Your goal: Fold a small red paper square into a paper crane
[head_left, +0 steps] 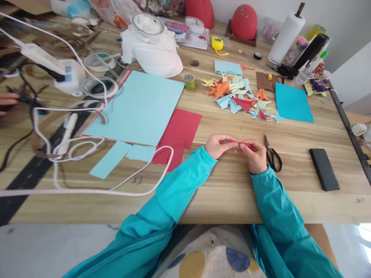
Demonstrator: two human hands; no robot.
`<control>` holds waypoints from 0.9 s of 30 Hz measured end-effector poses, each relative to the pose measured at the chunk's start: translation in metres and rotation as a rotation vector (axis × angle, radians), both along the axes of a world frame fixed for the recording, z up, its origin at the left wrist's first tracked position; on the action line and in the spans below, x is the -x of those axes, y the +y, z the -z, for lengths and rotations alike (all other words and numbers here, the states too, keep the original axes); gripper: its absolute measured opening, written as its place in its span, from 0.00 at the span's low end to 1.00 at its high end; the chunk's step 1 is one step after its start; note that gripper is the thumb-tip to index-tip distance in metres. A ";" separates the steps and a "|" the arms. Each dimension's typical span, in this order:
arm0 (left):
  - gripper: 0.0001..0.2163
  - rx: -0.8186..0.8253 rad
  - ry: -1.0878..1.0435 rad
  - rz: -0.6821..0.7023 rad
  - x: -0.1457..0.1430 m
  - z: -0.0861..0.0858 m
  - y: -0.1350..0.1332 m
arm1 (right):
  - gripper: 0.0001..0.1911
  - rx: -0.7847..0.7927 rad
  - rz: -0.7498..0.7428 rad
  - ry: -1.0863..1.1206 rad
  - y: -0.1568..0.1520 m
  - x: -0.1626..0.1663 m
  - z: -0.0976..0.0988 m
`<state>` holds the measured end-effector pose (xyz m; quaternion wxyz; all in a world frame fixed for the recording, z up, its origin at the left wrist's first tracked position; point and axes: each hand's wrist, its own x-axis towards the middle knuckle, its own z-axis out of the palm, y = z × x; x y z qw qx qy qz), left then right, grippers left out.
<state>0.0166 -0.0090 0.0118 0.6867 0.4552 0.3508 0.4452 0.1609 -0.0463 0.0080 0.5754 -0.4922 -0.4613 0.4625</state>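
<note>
Between my two hands is a small folded red paper (240, 143), mostly covered by my fingers. My left hand (222, 145) pinches its left side, and my right hand (254, 154) grips the right side close by. Just right of my right hand lie black-handled scissors (273, 156), blades pointing away from me. Beyond my hands is a pile of folded paper cranes (239, 94) in orange, red, pale blue and yellow-green. Red paper sheets (181, 127) lie to the left of my left hand, partly under a large light blue sheet (145, 106).
A black phone (324, 170) lies at the right. Bright blue paper (292, 102) sits beside the cranes. White cables (116, 191) and a power strip (69, 75) spread over the left. Tape rolls (100, 88) and a thread spool (189, 82) stand farther back. Another person's hand (7, 99) shows at the left edge.
</note>
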 end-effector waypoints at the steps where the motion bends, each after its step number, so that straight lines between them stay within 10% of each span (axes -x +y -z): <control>1: 0.13 0.027 -0.051 -0.003 -0.001 0.002 0.000 | 0.06 -0.005 0.001 0.017 0.000 0.001 0.001; 27: 0.08 -0.068 -0.022 0.040 0.009 -0.003 0.007 | 0.06 0.247 -0.040 0.166 0.000 0.002 -0.005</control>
